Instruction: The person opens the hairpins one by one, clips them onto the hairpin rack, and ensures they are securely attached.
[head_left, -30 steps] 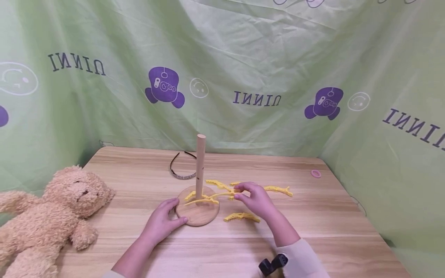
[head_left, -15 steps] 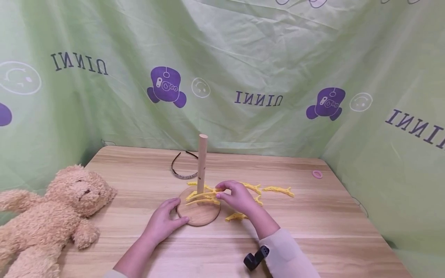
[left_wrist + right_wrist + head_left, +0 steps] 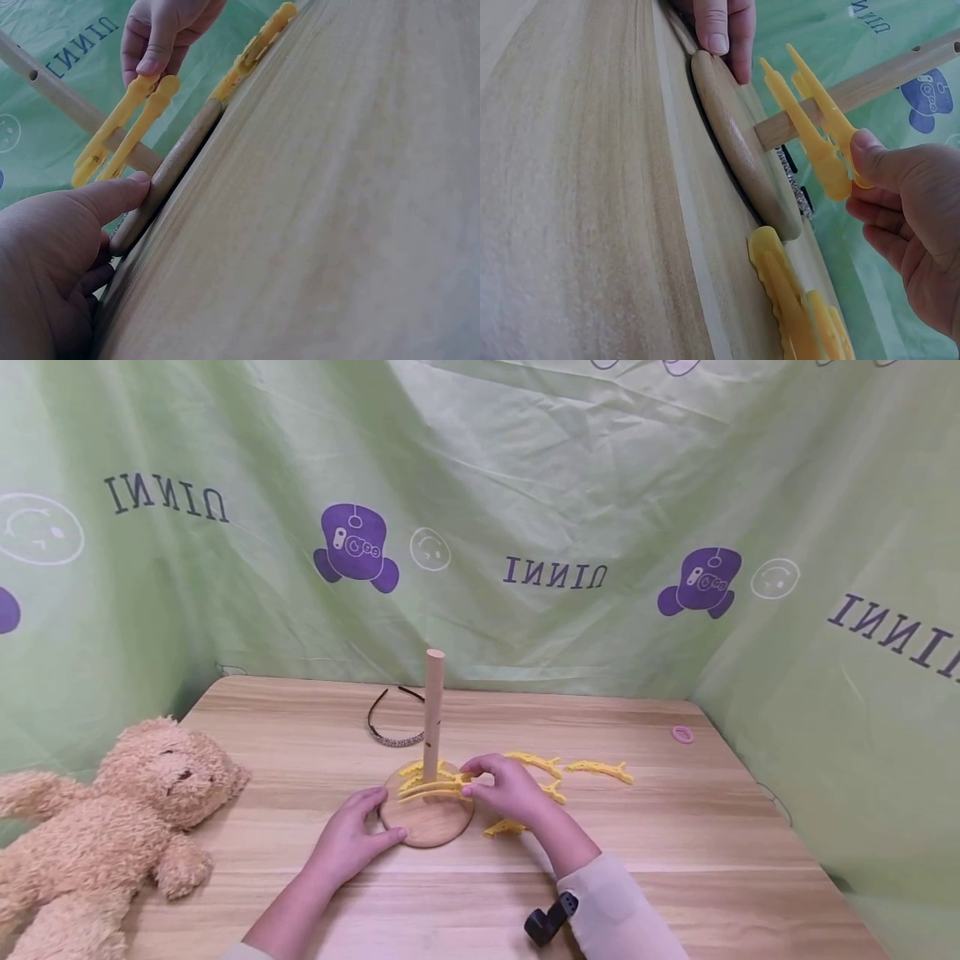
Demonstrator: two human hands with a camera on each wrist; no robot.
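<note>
A wooden post (image 3: 434,718) stands upright on a round wooden base (image 3: 431,831). My left hand (image 3: 356,835) holds the base by its left rim, with the thumb (image 3: 124,196) at the front edge. Two yellow plastic hair clips reach around the post, one above the other. The lower clip (image 3: 791,105) sits close over the base. Between thumb and fingers, my right hand (image 3: 510,789) pinches the tail end of the upper clip (image 3: 829,105), whose long jaws pass either side of the post.
Several loose yellow clips (image 3: 600,769) lie right of the base, one near my right forearm. A headband (image 3: 396,742) lies behind the post. A pink ring (image 3: 682,735) is at the back right. A teddy bear (image 3: 161,785) lies at left; green cloth (image 3: 480,610) hangs behind.
My right hand has moved left, bringing its clip from right of the base to around the post, above the lower clip. My left hand stays on the base.
</note>
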